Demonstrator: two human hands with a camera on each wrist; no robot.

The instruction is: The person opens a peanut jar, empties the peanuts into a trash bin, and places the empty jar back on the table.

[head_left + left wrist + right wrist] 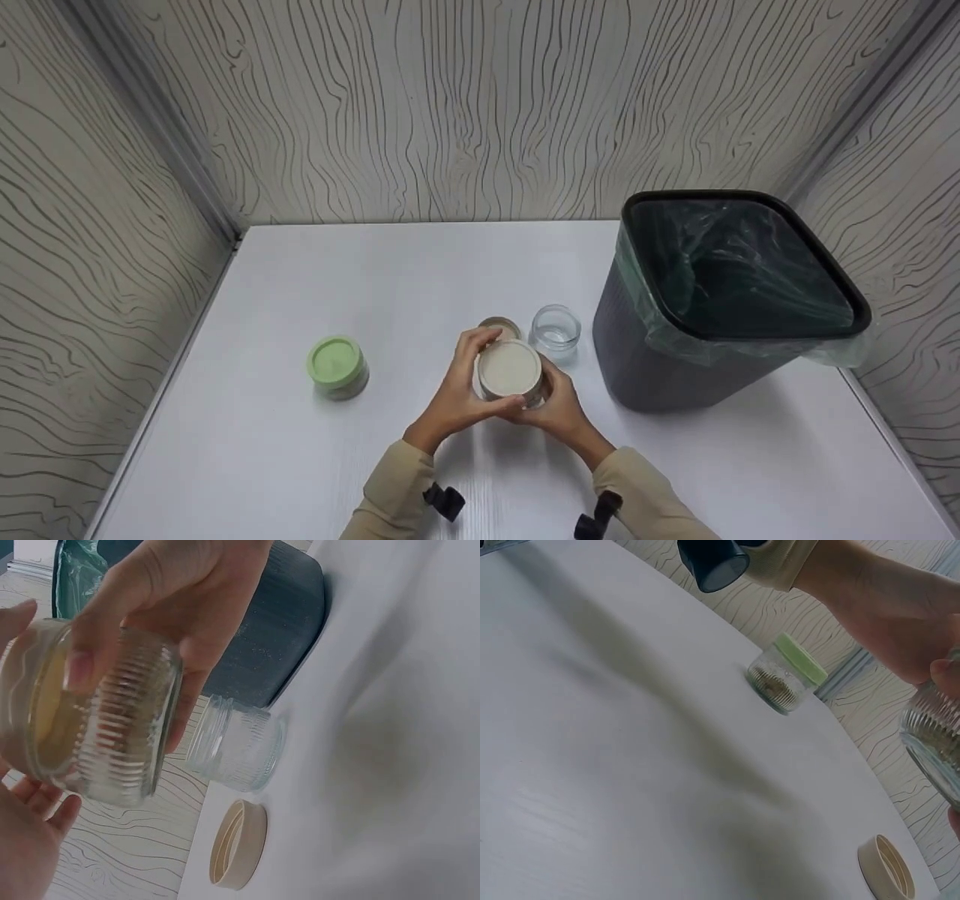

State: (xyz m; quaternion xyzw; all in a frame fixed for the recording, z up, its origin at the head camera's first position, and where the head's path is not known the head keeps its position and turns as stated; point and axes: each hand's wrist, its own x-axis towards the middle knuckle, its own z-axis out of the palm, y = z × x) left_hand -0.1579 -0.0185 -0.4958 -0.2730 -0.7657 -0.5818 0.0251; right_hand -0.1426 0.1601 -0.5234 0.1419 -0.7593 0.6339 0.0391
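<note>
Both hands hold a ribbed glass jar with a beige top just above the table's middle. My left hand curls round the top end, and its palm lies under the jar. My right hand grips the glass body from the other side, thumb pressed on the ribs. In the right wrist view only the jar's edge and the left hand show.
An open empty glass jar and a loose beige lid stand just behind the hands. A green-lidded jar sits to the left. A dark bin with a green liner stands at the right. Patterned walls enclose the white table.
</note>
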